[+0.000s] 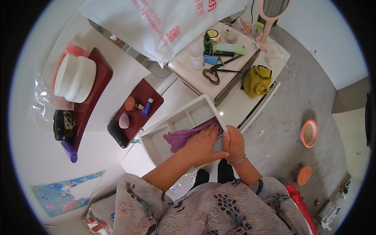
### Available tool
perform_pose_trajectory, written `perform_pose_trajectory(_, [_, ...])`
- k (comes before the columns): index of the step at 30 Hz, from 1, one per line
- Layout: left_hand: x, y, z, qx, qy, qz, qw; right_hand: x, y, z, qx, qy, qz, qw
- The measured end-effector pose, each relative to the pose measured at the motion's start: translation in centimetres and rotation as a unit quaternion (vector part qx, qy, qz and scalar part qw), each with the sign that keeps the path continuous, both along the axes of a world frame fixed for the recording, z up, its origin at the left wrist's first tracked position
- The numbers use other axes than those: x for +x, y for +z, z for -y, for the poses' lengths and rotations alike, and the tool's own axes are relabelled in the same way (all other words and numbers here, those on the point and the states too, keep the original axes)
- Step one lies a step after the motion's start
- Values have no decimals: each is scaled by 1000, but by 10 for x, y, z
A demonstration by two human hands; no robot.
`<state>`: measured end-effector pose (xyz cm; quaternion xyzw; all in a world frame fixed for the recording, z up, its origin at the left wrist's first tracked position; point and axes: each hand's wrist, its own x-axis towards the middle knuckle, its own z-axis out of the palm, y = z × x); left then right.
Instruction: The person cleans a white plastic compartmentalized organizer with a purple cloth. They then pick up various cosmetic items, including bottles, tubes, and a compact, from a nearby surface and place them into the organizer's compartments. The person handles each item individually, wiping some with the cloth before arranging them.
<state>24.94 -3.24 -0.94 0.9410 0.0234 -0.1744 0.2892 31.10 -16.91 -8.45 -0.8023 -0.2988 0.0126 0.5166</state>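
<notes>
A white divided drawer tray (pixel 154 141) is held tilted in front of my body. My right hand (pixel 235 144) grips its right end, with the thumb on the rim and a bangle at the wrist. Inside the tray, my left hand (pixel 201 145) presses a purple cloth (pixel 178 139) against the right-hand compartment and its wall. The left fingers are bunched over the cloth, and part of it trails leftward across the dividers. The left thumb reaches toward the right hand, close to the tray's near edge.
Ahead stands a white cabinet (pixel 184 58) with a hair clip (pixel 211 76), bottles and tubes on top. An olive cloth (pixel 256 81) lies beside them. Dark red shelves (pixel 147 92) at left carry a makeup sponge (pixel 123 120) and a white jar (pixel 74 78). Orange-rimmed roll (pixel 302 133) sits on the floor.
</notes>
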Motion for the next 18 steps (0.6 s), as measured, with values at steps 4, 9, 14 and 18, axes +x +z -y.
perform_pose_trajectory(4, [1,17,8,97,6,-45,994,2,3,4,-7,-17,0,1000])
perform_pose_trajectory(9, [1,55,17,180,-2,-252,951,-7,11,18,-25,-20,4,999])
perform_pose_trajectory(14, [-44,68,2,89,-4,-26,996,-16,31,34,-22,3,-6,1000])
perform_pose_trajectory(18, [-84,108,-2,-308,303,89,897,-13,38,48,23,28,3,999])
